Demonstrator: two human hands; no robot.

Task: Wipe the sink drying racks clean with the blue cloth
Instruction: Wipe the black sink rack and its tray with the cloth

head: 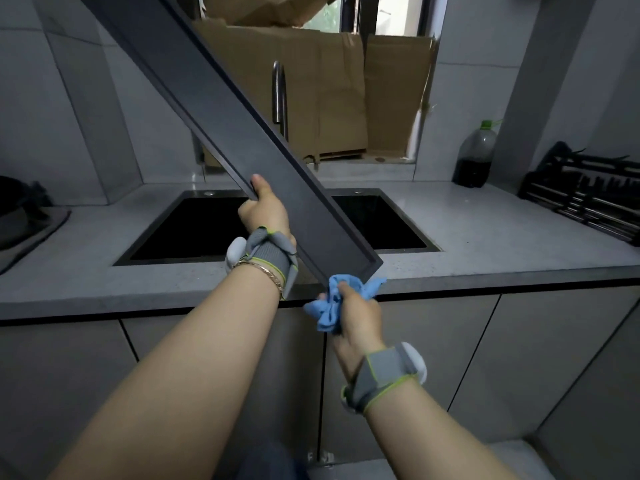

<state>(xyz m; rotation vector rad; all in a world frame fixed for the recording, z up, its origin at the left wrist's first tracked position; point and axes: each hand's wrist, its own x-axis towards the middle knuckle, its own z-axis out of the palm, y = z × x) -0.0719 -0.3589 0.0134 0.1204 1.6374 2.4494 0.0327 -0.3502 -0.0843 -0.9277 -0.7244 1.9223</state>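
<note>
One rack (242, 133) slants over sink (194, 230), far end up-left, near end by counter (502, 237) front edge. On its left edge, mid-length: left hand (268, 209). At near end: right hand (356, 317) with cloth (329, 306). Behind sink, faucet (280, 98); behind that, cardboard (329, 98). Back right on counter, bottle (474, 157); second rack (585, 195) to its right.

Grey speckled bench (485, 244) | black sink basin (194, 233) sunk into bench | curved metal faucet (280, 98) behind basin | flattened brown cardboard (325, 98) propped across window (346, 12) | plastic bottle (474, 157), green cap, dark liquid, upright on bench, right rear | grey cabinet doors (433, 358) below bench
</note>
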